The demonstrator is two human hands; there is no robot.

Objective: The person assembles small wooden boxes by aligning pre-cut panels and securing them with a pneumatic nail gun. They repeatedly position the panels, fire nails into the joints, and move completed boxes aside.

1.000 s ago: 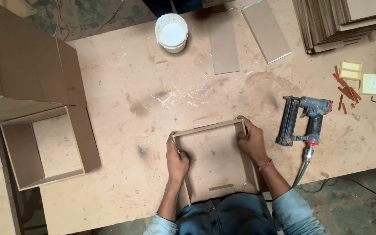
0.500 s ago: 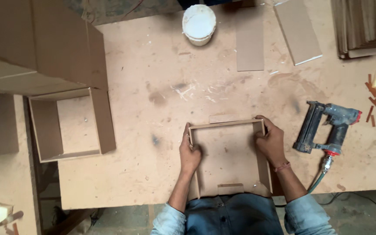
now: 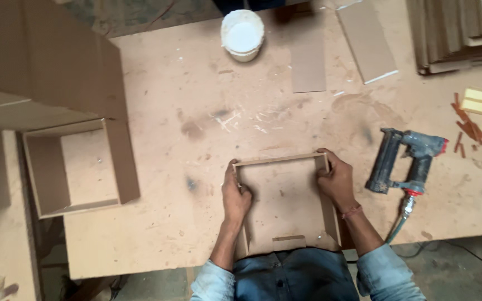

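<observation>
A shallow open box of brown fibreboard (image 3: 285, 200) rests on the workbench (image 3: 196, 145) right in front of me, its near end against my body. My left hand (image 3: 235, 195) grips its left wall near the far corner. My right hand (image 3: 336, 181) grips the right wall near the other far corner. Both thumbs reach inside the frame.
A pneumatic nail gun (image 3: 405, 161) with its hose lies just right of my right hand. A white tub (image 3: 242, 34) stands at the far edge. Flat board pieces (image 3: 308, 61) and a board stack (image 3: 453, 33) lie at the back; finished open boxes (image 3: 73, 167) stand at the left.
The view has shifted, so everything sits further right and lower in the picture. My hands stay on the same box walls; the box has hardly moved.
</observation>
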